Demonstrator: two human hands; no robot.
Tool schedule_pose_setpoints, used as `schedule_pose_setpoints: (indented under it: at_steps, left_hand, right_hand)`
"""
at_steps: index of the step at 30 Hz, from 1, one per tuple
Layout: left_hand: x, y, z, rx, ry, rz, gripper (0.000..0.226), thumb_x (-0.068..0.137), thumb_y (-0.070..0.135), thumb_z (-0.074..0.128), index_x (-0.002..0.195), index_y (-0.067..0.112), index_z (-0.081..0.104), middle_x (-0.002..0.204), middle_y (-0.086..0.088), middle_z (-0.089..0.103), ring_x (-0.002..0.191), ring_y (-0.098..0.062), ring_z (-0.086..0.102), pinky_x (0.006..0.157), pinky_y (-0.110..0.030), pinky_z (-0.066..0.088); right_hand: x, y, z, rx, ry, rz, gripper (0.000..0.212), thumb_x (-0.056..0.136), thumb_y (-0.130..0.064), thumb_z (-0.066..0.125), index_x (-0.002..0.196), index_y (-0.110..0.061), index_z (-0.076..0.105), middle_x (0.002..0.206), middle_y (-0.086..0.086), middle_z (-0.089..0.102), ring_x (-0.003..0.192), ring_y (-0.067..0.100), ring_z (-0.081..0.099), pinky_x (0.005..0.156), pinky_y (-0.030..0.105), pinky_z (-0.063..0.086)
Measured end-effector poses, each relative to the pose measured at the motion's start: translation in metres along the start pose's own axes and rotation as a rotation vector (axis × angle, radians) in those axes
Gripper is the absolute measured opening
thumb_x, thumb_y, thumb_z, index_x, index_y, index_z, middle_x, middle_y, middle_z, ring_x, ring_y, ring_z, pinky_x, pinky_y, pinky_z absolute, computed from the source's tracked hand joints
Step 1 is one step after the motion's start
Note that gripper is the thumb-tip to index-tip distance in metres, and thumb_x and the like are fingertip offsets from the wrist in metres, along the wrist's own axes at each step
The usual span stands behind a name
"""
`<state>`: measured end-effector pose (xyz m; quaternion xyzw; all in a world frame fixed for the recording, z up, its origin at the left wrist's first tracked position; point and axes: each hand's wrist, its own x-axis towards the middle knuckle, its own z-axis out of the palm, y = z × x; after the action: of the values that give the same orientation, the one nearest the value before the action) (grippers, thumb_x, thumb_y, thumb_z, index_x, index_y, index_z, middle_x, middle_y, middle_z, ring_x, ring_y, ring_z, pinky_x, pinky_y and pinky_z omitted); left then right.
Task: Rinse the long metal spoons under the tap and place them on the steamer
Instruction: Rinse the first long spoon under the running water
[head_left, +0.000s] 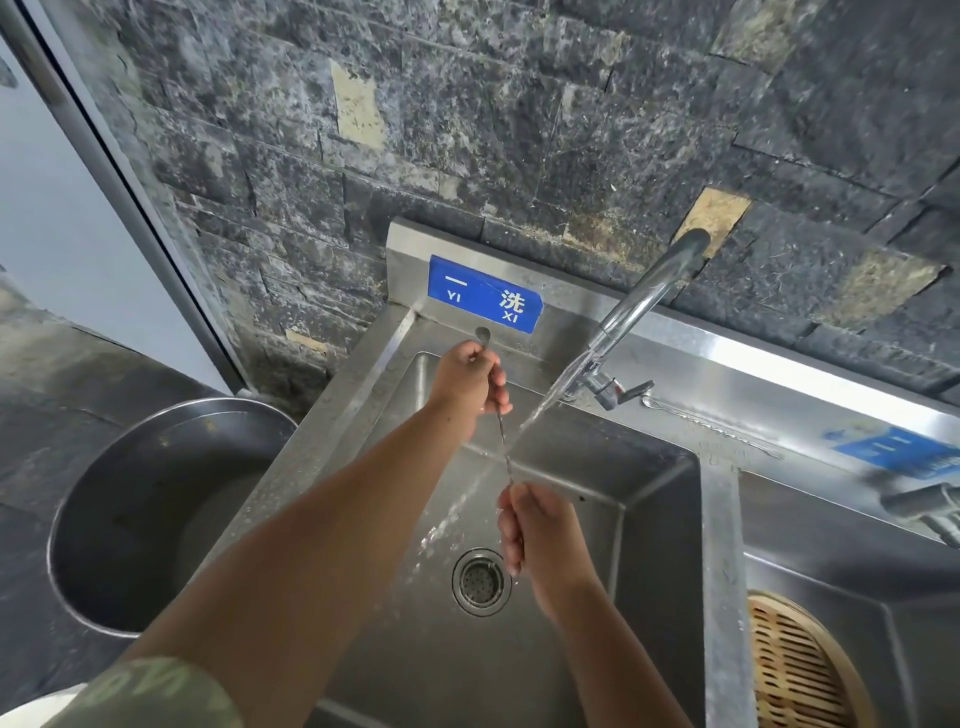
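Observation:
A long thin metal spoon (503, 447) with a twisted stem is stretched over the steel sink (660, 488). My left hand (470, 382) grips its upper part, and the small bowl end (482, 332) sticks out above my fingers. My right hand (535, 530) pinches the lower end of the stem. The tap (644, 296) runs, and its stream of water (540, 410) crosses the stem between my hands. A round bamboo steamer (800, 670) lies in the second basin at the lower right.
The sink drain (479, 581) is below my right hand. A large steel pot (156, 519) stands on the floor left of the sink. More long spoons (711, 426) lie on the sink's back ledge. A second tap (930, 506) juts in at the right. A dark stone wall rises behind.

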<state>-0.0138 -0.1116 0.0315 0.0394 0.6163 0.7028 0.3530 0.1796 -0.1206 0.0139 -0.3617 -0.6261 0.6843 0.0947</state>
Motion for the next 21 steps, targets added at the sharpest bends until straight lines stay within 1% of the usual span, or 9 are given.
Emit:
schedule_pose_setpoints:
  at_steps: [3, 6, 8, 10, 12, 14, 17, 19, 21]
  left_hand:
    - [0.004, 0.002, 0.000, 0.003, 0.010, -0.005, 0.026, 0.101, 0.009, 0.042, 0.078, 0.008, 0.051, 0.048, -0.001, 0.053, 0.035, -0.017, 0.049, 0.038, -0.027, 0.047]
    - [0.006, 0.004, 0.001, 0.009, 0.018, 0.005, 0.027, 0.102, 0.010, 0.042, 0.077, 0.008, 0.052, 0.049, -0.002, 0.053, 0.035, -0.017, 0.049, 0.039, -0.027, 0.047]
    - [0.007, 0.008, 0.000, 0.003, 0.028, 0.015, 0.027, 0.102, 0.010, 0.043, 0.077, 0.008, 0.053, 0.051, -0.003, 0.053, 0.036, -0.017, 0.048, 0.039, -0.026, 0.046]
    - [0.008, 0.013, -0.002, -0.019, 0.044, 0.028, 0.025, 0.101, 0.010, 0.045, 0.078, 0.008, 0.055, 0.054, -0.004, 0.053, 0.036, -0.016, 0.048, 0.039, -0.025, 0.045]
    - [0.007, 0.017, -0.002, -0.068, 0.046, 0.046, 0.019, 0.099, 0.011, 0.049, 0.084, 0.010, 0.060, 0.057, -0.005, 0.054, 0.037, -0.015, 0.048, 0.039, -0.024, 0.045]
    - [0.002, 0.017, -0.001, -0.096, 0.012, 0.056, 0.014, 0.100, 0.015, 0.052, 0.094, 0.013, 0.064, 0.060, -0.006, 0.058, 0.041, -0.014, 0.051, 0.043, -0.025, 0.048]
    - [-0.010, 0.012, 0.002, -0.111, -0.062, 0.039, 0.015, 0.103, 0.015, 0.048, 0.105, 0.011, 0.062, 0.065, -0.007, 0.061, 0.046, -0.014, 0.056, 0.047, -0.028, 0.054]
    - [-0.019, 0.005, 0.001, -0.108, -0.099, 0.019, 0.016, 0.104, 0.013, 0.045, 0.109, 0.008, 0.060, 0.068, -0.007, 0.060, 0.045, -0.013, 0.057, 0.048, -0.028, 0.055]
    - [-0.031, -0.006, -0.001, -0.092, -0.135, -0.001, 0.016, 0.104, 0.012, 0.045, 0.111, 0.008, 0.059, 0.070, -0.008, 0.059, 0.048, -0.014, 0.059, 0.049, -0.028, 0.056]
  right_hand:
    - [-0.003, 0.004, -0.001, 0.002, 0.002, -0.013, 0.032, 0.105, -0.012, 0.036, 0.081, -0.007, 0.058, 0.051, 0.000, 0.049, 0.034, 0.016, 0.036, 0.035, 0.022, 0.030]
    - [-0.005, 0.007, -0.001, -0.012, -0.004, -0.041, 0.032, 0.100, -0.016, 0.037, 0.079, -0.006, 0.059, 0.052, 0.005, 0.054, 0.032, 0.018, 0.039, 0.036, 0.022, 0.032]
    - [-0.007, 0.007, 0.000, -0.006, -0.011, -0.050, 0.033, 0.101, -0.013, 0.037, 0.077, -0.007, 0.060, 0.052, 0.007, 0.055, 0.032, 0.018, 0.040, 0.036, 0.022, 0.033]
    - [-0.006, 0.004, 0.002, 0.021, -0.009, -0.042, 0.034, 0.103, -0.010, 0.037, 0.078, -0.006, 0.061, 0.052, 0.005, 0.054, 0.033, 0.017, 0.039, 0.035, 0.021, 0.032]
    - [0.000, 0.000, 0.005, 0.035, 0.014, -0.020, 0.034, 0.104, -0.010, 0.037, 0.081, -0.006, 0.061, 0.052, 0.001, 0.052, 0.035, 0.015, 0.038, 0.035, 0.021, 0.030]
    - [0.008, -0.005, 0.009, 0.059, 0.025, 0.004, 0.032, 0.105, -0.009, 0.037, 0.084, -0.006, 0.061, 0.052, -0.001, 0.047, 0.036, 0.012, 0.033, 0.036, 0.020, 0.026]
    - [0.017, -0.012, 0.010, 0.138, 0.025, 0.037, 0.030, 0.106, -0.008, 0.034, 0.091, -0.004, 0.059, 0.053, -0.002, 0.042, 0.038, 0.012, 0.029, 0.039, 0.020, 0.022]
    - [0.020, -0.013, 0.008, 0.190, 0.012, 0.066, 0.029, 0.106, -0.007, 0.034, 0.090, -0.004, 0.058, 0.053, -0.001, 0.043, 0.038, 0.013, 0.031, 0.041, 0.022, 0.023]
    - [0.020, -0.010, 0.008, 0.213, -0.007, 0.111, 0.031, 0.105, -0.007, 0.034, 0.084, -0.005, 0.056, 0.052, 0.002, 0.046, 0.038, 0.015, 0.035, 0.043, 0.023, 0.026]
